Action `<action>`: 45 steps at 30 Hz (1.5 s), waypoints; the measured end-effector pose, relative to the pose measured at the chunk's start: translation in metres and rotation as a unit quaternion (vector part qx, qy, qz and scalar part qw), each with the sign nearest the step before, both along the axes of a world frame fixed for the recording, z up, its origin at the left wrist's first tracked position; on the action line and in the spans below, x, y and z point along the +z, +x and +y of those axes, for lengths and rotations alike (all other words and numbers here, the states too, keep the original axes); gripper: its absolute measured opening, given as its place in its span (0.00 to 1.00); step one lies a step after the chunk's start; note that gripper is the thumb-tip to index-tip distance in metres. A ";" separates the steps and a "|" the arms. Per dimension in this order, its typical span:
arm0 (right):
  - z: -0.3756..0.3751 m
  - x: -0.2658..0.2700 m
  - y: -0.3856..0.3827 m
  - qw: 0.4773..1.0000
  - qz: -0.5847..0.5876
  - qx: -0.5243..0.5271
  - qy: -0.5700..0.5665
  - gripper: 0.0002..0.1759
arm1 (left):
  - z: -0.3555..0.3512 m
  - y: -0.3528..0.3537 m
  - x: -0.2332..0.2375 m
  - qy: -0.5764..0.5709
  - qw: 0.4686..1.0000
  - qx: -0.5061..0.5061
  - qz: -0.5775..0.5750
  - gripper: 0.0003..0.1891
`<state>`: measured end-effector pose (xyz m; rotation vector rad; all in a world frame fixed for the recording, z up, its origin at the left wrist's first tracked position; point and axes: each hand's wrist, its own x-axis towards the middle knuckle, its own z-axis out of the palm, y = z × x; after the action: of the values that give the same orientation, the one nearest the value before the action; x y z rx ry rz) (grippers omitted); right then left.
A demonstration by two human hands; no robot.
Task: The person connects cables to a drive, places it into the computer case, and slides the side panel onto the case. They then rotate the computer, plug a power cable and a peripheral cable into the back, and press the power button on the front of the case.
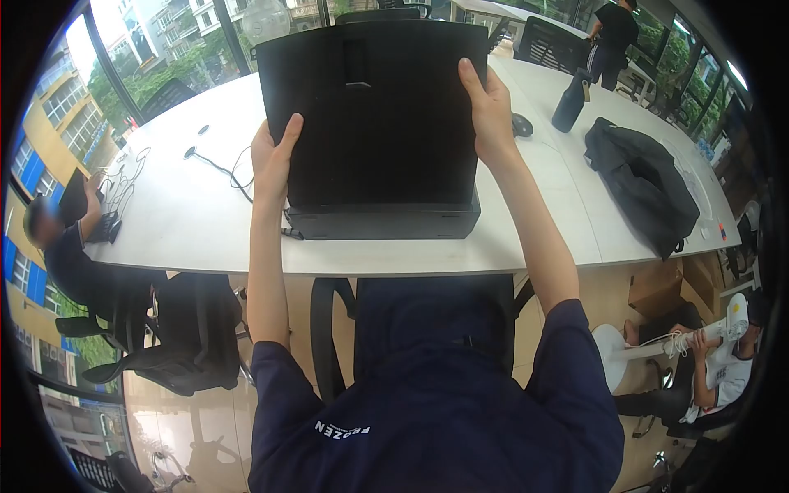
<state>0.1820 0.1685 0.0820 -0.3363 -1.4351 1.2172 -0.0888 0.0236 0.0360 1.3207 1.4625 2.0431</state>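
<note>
A large flat black panel (pixel 378 123) is gripped between my two hands, tilted up over a black box-shaped case (pixel 386 223) near the table's front edge. My left hand (pixel 273 160) holds the panel's left side, thumb on its face. On the right side my right hand (pixel 489 111) holds it higher up, thumb also on the face. The fingers behind the panel are hidden. A small recessed latch (pixel 357 74) shows near the panel's top. Whether the panel touches the case at its lower edge I cannot tell.
On the white table (pixel 345 261) lie a cable (pixel 218 167), a black mouse (pixel 521 125), a dark bottle (pixel 570 103) and a black bag (pixel 645 181). One person sits at the far left, another at the lower right; a third stands at the back right.
</note>
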 end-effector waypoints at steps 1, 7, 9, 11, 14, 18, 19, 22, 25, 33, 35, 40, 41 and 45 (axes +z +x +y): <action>-0.001 0.002 0.000 1.000 0.001 0.001 0.002 0.26 | 0.000 0.001 0.001 0.004 1.000 0.005 0.001 0.29; -0.007 0.004 -0.001 0.999 0.032 -0.023 0.032 0.23 | -0.001 0.003 -0.003 0.032 0.999 0.011 0.003 0.29; -0.005 0.002 -0.001 0.998 0.033 -0.021 0.039 0.24 | -0.002 0.003 -0.003 0.037 0.999 0.006 0.000 0.29; -0.005 0.001 -0.001 0.998 0.032 -0.020 0.047 0.24 | -0.005 0.004 -0.001 0.044 0.999 0.000 -0.003 0.29; -0.006 0.000 -0.001 0.998 0.033 -0.028 0.052 0.24 | -0.008 0.007 0.005 0.006 1.000 -0.017 0.004 0.32; -0.005 -0.001 0.000 0.997 0.028 -0.045 0.059 0.24 | 0.012 0.016 0.025 0.110 0.923 0.270 0.249 0.36; -0.006 0.000 0.000 0.997 0.021 -0.050 0.063 0.24 | 0.017 0.019 0.039 0.179 0.834 0.368 0.371 0.37; -0.006 0.001 -0.002 0.997 0.028 -0.045 0.053 0.24 | 0.030 0.029 0.098 0.241 0.775 0.367 0.455 0.36; -0.004 0.001 -0.003 0.997 0.031 -0.038 0.054 0.23 | 0.051 0.031 0.122 0.203 0.736 0.335 0.552 0.33; -0.001 0.002 -0.002 0.998 0.014 -0.049 0.040 0.22 | 0.055 0.023 0.112 0.111 0.742 0.310 0.584 0.29; 0.003 0.009 -0.002 0.996 0.001 -0.067 0.059 0.21 | 0.057 0.022 0.112 0.099 0.739 0.321 0.584 0.29; 0.023 0.068 -0.016 0.701 -0.091 -0.463 0.534 0.20 | 0.067 0.018 0.105 0.123 0.741 0.326 0.574 0.29; 0.004 0.078 -0.015 0.757 -0.209 -0.372 0.495 0.18 | 0.070 0.018 0.106 0.127 0.740 0.322 0.576 0.29; 0.040 0.062 -0.049 0.661 -0.258 -0.445 0.546 0.22 | 0.079 0.018 0.099 0.114 0.741 0.337 0.569 0.29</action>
<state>0.1335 0.2088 0.1438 -0.4465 -1.8468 -0.6793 -0.0709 0.1030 0.1350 2.7615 2.5099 1.7483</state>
